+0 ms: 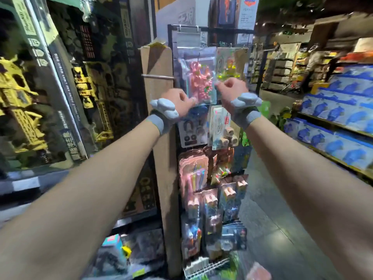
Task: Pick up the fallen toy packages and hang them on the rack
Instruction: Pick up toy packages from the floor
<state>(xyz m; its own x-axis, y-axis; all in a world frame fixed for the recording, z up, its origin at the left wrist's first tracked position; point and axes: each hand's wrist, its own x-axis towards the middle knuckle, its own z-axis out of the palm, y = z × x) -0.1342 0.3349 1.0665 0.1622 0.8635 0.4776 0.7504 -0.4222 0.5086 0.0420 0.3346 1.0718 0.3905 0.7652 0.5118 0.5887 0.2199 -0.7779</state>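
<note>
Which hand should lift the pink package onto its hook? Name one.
Right, probably: the right hand pinches the pink package higher, nearer its top; the left hand holds its bottom corner.

A dark grey tiled floor (268, 199) runs down the aisle. Long shelves of blue boxes (333, 123) stand on the right, tall dark boxes with yellow toys (24, 98) on the left.
</note>
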